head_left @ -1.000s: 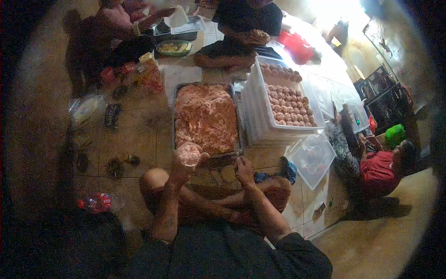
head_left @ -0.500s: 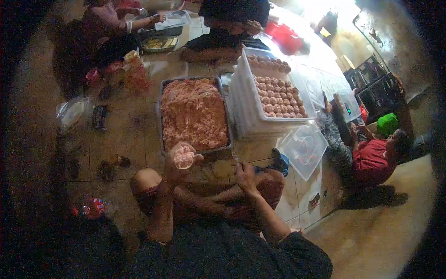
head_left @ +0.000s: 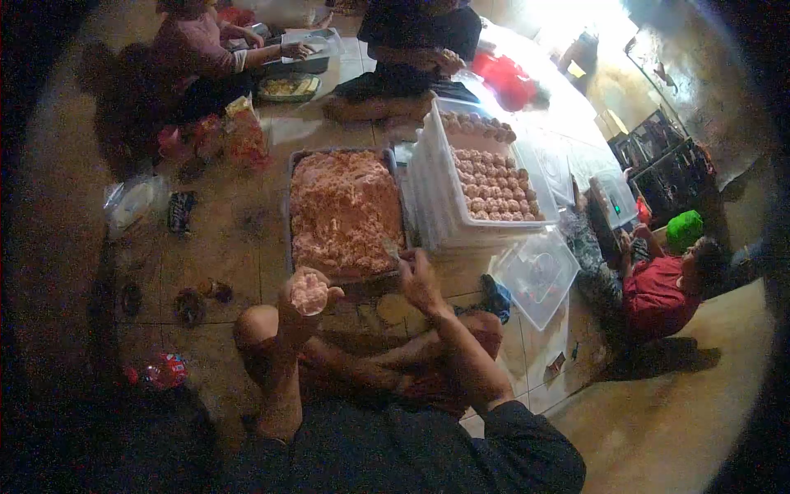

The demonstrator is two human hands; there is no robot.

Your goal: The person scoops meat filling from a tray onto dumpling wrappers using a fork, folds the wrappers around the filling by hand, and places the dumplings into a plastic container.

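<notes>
My left hand [head_left: 290, 309] is closed round a lump of pink minced meat [head_left: 309, 292] with a pale rim along its lower edge; whether a small cup lies under it I cannot tell. It sits just before the near left corner of a deep grey tray [head_left: 289, 206], filled with the same minced meat [head_left: 341, 206]. In my right hand [head_left: 421, 284] is a fork [head_left: 391, 248], its tines at the meat near the tray's right front corner. Beyond that hand, a stack of clear plastic boxes [head_left: 440, 210] has rows of meatballs [head_left: 494, 185] in the top one.
A clear lid [head_left: 536, 276] lies right of the boxes. Across from me sits a person in black [head_left: 420, 37]; another in pink [head_left: 193, 45] is by a food dish [head_left: 288, 87]. At right, a person in red [head_left: 658, 284] sits near a scale [head_left: 613, 200]. Plastic bags [head_left: 136, 202] lie left.
My right hand has moved up and left, bringing the fork to the meat in the tray. My left hand has shifted slightly left with its lump. The pink-sleeved person's arm has reached right.
</notes>
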